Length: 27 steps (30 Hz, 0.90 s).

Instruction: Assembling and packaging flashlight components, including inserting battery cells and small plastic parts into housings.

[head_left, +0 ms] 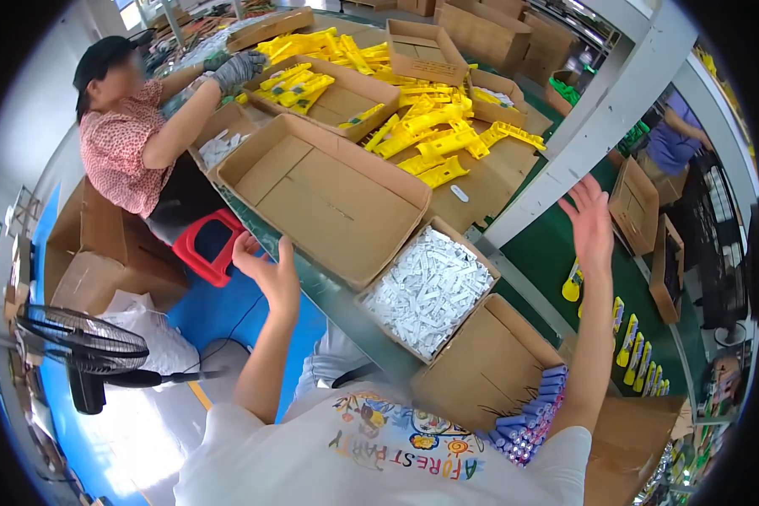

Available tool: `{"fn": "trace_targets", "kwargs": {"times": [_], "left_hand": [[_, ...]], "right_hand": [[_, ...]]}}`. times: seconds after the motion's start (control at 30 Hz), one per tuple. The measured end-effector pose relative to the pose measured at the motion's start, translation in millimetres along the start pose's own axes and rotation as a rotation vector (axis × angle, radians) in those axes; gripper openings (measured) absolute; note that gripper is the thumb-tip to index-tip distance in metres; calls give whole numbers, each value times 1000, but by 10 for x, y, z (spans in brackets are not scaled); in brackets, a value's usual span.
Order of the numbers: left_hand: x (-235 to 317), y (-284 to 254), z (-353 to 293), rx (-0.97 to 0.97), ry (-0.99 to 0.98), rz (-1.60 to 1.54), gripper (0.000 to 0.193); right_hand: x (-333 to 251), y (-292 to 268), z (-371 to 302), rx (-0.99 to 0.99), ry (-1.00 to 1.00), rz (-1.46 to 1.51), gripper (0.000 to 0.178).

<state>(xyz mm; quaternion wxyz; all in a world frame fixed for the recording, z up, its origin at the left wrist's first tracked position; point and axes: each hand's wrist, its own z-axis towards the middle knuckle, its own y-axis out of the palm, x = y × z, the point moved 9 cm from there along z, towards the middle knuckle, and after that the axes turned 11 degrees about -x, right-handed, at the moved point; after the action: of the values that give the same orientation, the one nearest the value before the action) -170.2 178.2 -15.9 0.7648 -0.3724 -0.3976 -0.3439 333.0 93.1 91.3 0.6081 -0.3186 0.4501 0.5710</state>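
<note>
My left hand (270, 274) is raised beside the near left edge of a shallow cardboard tray (337, 202), its fingers apart and nothing in them. On the right, my right hand (593, 228) is held up with spread fingers, holding nothing, close to a grey metal post (557, 135). Between my arms stands a carton of small white strips (430, 291). Nearer to me, a second cardboard box (481, 363) holds blue-purple cylinders (527, 422) with thin dark wires at its right end. Beyond the large tray lies a heap of yellow plastic shells (434, 126).
Across the table at left, a person (122, 143) in grey gloves reaches to a tray of yellow shells (299, 88). A red stool (211, 249) and a fan (84, 346) stand left. A green belt (531, 244) carrying yellow items (637, 354) runs at right.
</note>
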Motion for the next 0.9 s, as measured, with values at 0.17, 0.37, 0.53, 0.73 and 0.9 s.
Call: {"fn": "trace_targets", "kwargs": {"times": [0.17, 0.37, 0.53, 0.73, 0.9], "left_hand": [[-1162, 591, 161, -508, -454, -205, 54], [-388, 144, 254, -459, -362, -442, 43], [41, 563, 927, -549, -374, -600, 41], [392, 1559, 2565, -544, -304, -652, 50], [-971, 2361, 2823, -325, -382, 45, 72]], "right_hand": [[-66, 482, 308, 112, -150, -404, 40], [9, 372, 306, 256, -216, -428, 37], [211, 205, 214, 298, -318, -385, 44], [59, 303, 177, 245, -343, -445, 47], [114, 462, 279, 261, -409, -407, 52]]}}
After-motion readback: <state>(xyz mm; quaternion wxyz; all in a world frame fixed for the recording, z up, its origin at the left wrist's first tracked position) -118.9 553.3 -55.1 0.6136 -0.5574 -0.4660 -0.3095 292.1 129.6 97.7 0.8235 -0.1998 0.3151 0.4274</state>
